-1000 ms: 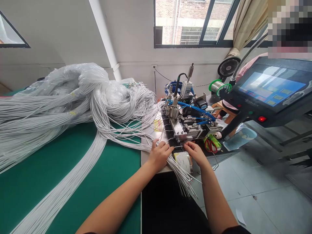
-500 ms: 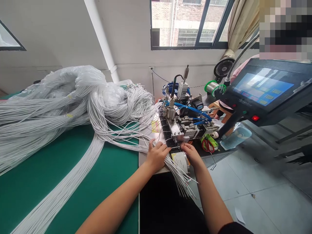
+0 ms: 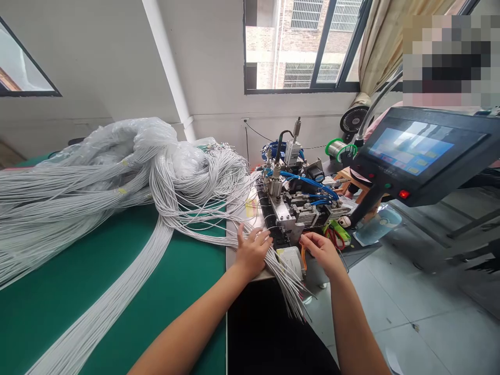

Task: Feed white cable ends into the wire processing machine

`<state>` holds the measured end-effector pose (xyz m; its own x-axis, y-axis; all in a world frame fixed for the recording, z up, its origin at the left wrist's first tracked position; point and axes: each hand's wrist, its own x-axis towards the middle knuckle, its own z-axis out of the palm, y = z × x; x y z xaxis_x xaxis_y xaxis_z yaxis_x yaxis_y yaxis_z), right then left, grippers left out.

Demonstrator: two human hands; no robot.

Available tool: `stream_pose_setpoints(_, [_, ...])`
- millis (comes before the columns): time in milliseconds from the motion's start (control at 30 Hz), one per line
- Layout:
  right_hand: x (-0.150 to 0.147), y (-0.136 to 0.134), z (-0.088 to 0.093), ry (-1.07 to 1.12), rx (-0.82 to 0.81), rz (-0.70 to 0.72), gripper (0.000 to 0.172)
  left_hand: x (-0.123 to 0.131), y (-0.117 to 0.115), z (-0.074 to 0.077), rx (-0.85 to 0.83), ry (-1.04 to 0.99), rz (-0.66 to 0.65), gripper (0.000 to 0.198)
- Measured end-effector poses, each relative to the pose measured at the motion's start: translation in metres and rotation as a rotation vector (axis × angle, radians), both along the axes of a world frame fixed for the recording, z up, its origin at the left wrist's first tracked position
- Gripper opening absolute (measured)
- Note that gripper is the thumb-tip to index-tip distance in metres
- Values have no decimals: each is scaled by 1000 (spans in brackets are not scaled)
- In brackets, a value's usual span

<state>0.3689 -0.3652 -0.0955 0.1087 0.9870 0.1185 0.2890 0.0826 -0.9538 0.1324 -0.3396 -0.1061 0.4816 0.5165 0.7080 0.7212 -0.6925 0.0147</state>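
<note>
My left hand (image 3: 253, 252) lies over a bundle of white cables (image 3: 288, 286) at the table's edge, its fingers bent round them. The cables' loose ends hang past the edge, some with reddish tips. My right hand (image 3: 321, 252) is in a pinch just right of the front of a small machine (image 3: 282, 211) with metal cylinders and blue air tubes. Whatever is between those fingertips is too small to make out. Below them are an orange-handled tool (image 3: 303, 256) and a white roll-like object (image 3: 289, 259).
Long cable bundles (image 3: 164, 182), partly wrapped in clear plastic, cover much of the green table (image 3: 195, 291). A control screen (image 3: 414, 148) stands at the right, near a solder wire spool (image 3: 339, 150) and a fan (image 3: 353, 121). A person is behind the screen.
My right hand has moved right, away from the machine's front and the cable there. My left hand stays over the cables. The view has tilted slightly up.
</note>
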Motion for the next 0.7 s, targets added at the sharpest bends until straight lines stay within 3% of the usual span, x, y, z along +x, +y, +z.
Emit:
stream_pose_setpoints(167, [-5, -25, 26, -89, -38, 222, 30, -3, 0, 4, 23, 64, -167, 27])
stream_pose_setpoints(300, [-11, -40, 38, -178, -136, 478, 24, -5, 0, 6, 22, 66, -181, 26])
stream_pose_setpoints(400, [-11, -44, 39, -204, -182, 559, 21, -6, 1, 5, 34, 69, -205, 24])
stream_pose_setpoints(500, [-6, -43, 37, -235, -133, 486, 23, -6, 2, 6, 32, 95, -235, 25])
stream_pose_setpoints(700, [-2, -29, 21, -52, -45, 86, 29, -4, 2, 12, 29, 89, -252, 21])
